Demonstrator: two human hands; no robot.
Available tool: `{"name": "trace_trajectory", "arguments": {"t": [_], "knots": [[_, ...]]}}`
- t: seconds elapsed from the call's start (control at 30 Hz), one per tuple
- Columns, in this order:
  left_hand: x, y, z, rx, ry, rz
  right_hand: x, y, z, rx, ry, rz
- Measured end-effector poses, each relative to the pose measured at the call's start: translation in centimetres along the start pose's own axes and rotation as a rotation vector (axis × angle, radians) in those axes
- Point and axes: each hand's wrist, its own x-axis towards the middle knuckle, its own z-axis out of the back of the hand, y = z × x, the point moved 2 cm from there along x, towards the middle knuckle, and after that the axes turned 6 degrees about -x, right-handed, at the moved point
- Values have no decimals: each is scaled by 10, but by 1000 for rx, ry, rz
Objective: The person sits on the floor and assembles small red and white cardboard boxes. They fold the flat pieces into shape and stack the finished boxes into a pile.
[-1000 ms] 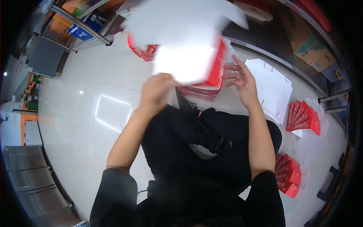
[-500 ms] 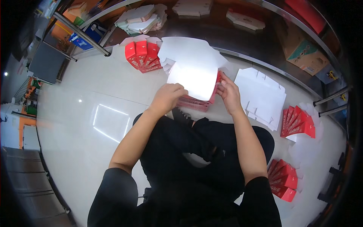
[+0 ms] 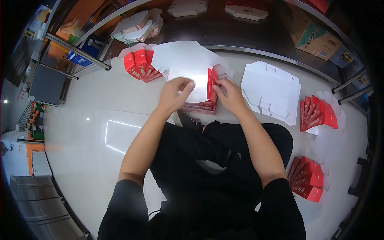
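Note:
In front of my crossed legs lies a stack of flat carton blanks point(image 3: 199, 108) with red printed edges. The top carton point(image 3: 180, 58) shows its white inside, and its red right side panel point(image 3: 210, 82) stands folded up. My right hand point(image 3: 232, 96) pinches that panel between thumb and fingers. Over the carton's left edge is my left hand point(image 3: 173, 94), fingers bent and slightly blurred, thumb apart from them. It holds nothing that I can see, and whether it touches the carton is unclear.
Folded red cartons point(image 3: 142, 66) fan out at the far left, with more fans at right point(image 3: 318, 114) and near right point(image 3: 307, 179). White flat blanks point(image 3: 271, 92) lie right of the stack. Behind runs a metal shelf point(image 3: 240, 34) holding flat cartons and a brown cardboard box point(image 3: 316, 38).
The carton's right side panel has been folded up and inward, with my right hand moving left along with it. My left hand has lifted its thumb away from the fingers. The view has shifted slightly.

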Motion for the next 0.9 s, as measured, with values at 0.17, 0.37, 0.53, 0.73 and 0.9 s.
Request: {"name": "trace_trajectory", "arguments": {"t": [0.17, 0.37, 0.53, 0.73, 0.9], "knots": [[70, -28, -57, 368, 260, 363, -1, 1, 8, -58, 51, 47], [95, -22, -73, 532, 470, 401, -5, 2, 22, -144, 147, 57], [107, -38, -78, 509, 541, 499, -2, 2, 26, -232, 176, 19], [113, -21, -88, 577, 500, 450, -3, 1, 23, -194, 258, 152], [113, -20, -94, 778, 430, 343, -4, -2, 31, -77, 224, 179]]}}
